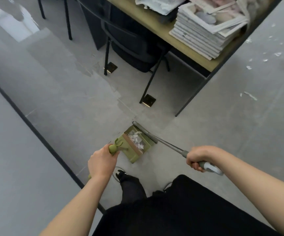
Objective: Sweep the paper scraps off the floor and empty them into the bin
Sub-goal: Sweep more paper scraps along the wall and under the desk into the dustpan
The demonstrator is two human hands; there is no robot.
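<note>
An olive-green dustpan (132,156) stands on the grey floor just ahead of my feet. White paper scraps (136,140) lie inside it. My left hand (102,163) grips the top of the dustpan's green handle (113,148). My right hand (199,158) grips the grey broom handle (172,147) near its white end. The broom's grey head (144,132) rests against the dustpan's far open side. No bin is in view.
A dark chair (134,46) and a wooden desk (156,23) stacked with books (204,33) stand ahead. A grey wall (257,82) rises on the right, a dark-edged grey panel (10,133) on the left. My feet (120,173) stand just behind the dustpan.
</note>
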